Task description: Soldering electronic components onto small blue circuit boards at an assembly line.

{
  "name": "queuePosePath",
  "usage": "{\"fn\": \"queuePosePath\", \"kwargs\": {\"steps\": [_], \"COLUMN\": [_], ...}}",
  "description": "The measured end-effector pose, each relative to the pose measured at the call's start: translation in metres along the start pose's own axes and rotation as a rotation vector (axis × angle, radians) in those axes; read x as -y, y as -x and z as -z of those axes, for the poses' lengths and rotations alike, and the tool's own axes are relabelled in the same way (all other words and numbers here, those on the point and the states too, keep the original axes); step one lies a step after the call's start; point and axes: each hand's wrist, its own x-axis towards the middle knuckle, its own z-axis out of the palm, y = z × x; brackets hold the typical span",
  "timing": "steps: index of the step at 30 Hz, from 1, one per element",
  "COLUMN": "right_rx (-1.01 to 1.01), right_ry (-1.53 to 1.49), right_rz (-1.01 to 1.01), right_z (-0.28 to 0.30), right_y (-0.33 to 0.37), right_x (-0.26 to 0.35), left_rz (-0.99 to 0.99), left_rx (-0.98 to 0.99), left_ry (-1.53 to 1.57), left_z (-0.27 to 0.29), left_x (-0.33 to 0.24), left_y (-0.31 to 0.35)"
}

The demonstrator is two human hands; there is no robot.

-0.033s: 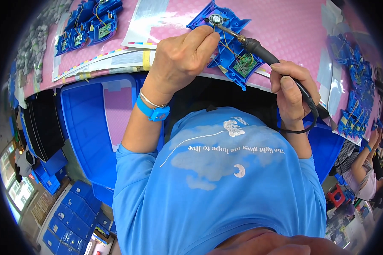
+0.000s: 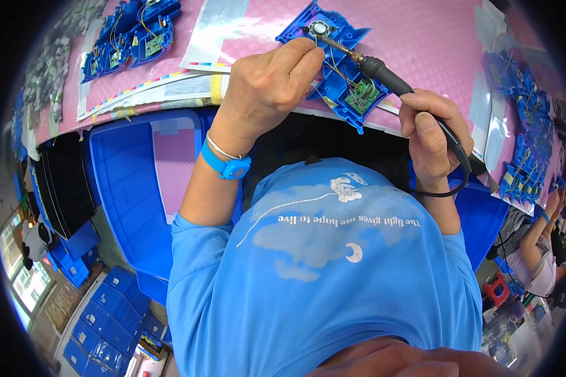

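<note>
My right hand (image 2: 435, 129) grips a soldering iron (image 2: 390, 76) by its black handle. The iron's metal tip points up and left to a small round speaker (image 2: 319, 29) in a blue plastic housing (image 2: 338, 80). My left hand (image 2: 271, 85) is closed in a pinch just below the speaker, at the housing's left edge. Whatever its fingertips hold is too small or hidden to make out. A green circuit board (image 2: 361, 95) sits in the near part of the housing, with thin wires running toward the speaker.
More blue housings with boards and wires lie at the far left (image 2: 132, 39) and along the right (image 2: 525, 151) of the pink table (image 2: 421, 31). A blue bin (image 2: 129, 188) stands below the front edge. Another person's arm (image 2: 538, 242) shows at far right.
</note>
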Motion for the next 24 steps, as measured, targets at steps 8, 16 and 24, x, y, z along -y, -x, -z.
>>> {"fn": "queuePosePath", "kwargs": {"steps": [8, 16, 24], "right_rx": [0.010, 0.007, 0.006], "right_ry": [0.015, -0.017, -0.011], "right_rz": [0.000, 0.093, 0.081], "right_z": [-0.0007, 0.0014, 0.0041], "right_y": [-0.0013, -0.0007, 0.0003], "right_x": [-0.0004, -0.0016, -0.0001], "left_rz": [0.018, 0.017, 0.041], "left_rx": [-0.001, -0.009, -0.004], "left_ry": [0.055, 0.067, 0.099], "left_z": [-0.0014, -0.0013, -0.0028], "left_x": [0.0020, 0.0034, 0.0059], "left_y": [0.0025, 0.0016, 0.0004]}}
